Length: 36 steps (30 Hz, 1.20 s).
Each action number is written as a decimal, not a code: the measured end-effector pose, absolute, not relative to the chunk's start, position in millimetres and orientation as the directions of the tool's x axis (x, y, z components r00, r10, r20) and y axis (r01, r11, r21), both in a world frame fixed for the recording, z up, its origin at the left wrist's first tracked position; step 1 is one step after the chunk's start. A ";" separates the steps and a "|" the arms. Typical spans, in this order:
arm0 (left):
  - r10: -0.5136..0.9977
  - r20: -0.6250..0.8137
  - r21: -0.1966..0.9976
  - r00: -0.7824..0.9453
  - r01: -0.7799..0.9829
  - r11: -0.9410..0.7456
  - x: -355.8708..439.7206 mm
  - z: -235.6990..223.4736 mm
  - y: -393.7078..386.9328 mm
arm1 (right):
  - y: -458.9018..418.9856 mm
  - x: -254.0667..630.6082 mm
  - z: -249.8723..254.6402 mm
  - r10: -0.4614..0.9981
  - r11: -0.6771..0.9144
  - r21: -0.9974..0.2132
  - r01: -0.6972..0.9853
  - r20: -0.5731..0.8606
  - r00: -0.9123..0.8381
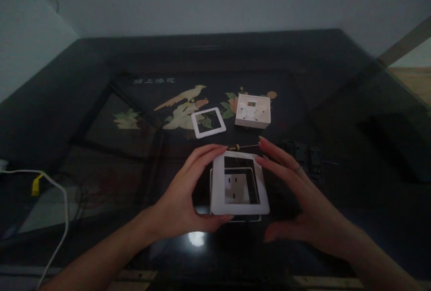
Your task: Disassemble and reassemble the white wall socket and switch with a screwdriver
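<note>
A white square socket faceplate frame (218, 187) is tilted over the dark glossy table, with my left hand (188, 192) closed on its left side, fingers on top and thumb below. Through its window shows a white socket panel (235, 187) with dark slots; whether the two touch I cannot tell. My right hand (296, 192) is spread at the frame's right, a fingertip near the upper right corner and the thumb apart from it. Just beyond the fingers lies a thin screwdriver (234, 147), partly hidden.
Farther back are a second white frame (208, 122), lying flat, and a white open mounting box (253, 111). Dark parts (308, 158) sit to the right. A white cable (65, 205) with a yellow tag (36, 185) runs along the left. The table (202, 57) meets a wall behind.
</note>
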<state>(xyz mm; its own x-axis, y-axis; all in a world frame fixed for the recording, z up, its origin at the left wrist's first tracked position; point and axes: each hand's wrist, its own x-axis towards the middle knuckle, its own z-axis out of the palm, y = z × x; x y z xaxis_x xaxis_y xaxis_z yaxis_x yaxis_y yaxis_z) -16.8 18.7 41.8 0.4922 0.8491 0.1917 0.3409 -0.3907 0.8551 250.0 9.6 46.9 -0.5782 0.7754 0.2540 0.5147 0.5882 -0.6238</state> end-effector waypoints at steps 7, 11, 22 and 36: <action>0.850 0.246 0.869 0.465 0.283 -0.406 -17.8 34.3 15.2 | 7.4 247.9 45.6 0.842 0.408 -0.825 0.391 0.175 -0.510; 0.844 0.247 0.855 0.477 0.302 -0.421 -15.6 38.8 14.4 | 5.4 245.3 46.3 0.843 0.394 -0.841 0.371 0.169 -0.511; 0.843 0.181 0.799 0.507 0.424 -0.427 -16.2 25.7 -1.2 | 4.9 240.6 39.3 0.816 0.476 -0.743 0.471 0.173 -0.552; 0.834 0.007 0.785 0.552 0.513 -0.347 -19.2 15.8 -10.0 | 0.7 236.8 37.3 0.793 0.524 -0.582 0.622 0.068 -0.605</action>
<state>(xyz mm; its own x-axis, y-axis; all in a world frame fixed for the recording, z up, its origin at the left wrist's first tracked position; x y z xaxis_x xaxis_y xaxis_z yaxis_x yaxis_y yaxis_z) -19.2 -10.0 15.8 0.5520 0.8338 0.0073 0.5132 -0.3467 0.7851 236.8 0.7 37.3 -0.6048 0.7935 0.0678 0.6222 0.5239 -0.5817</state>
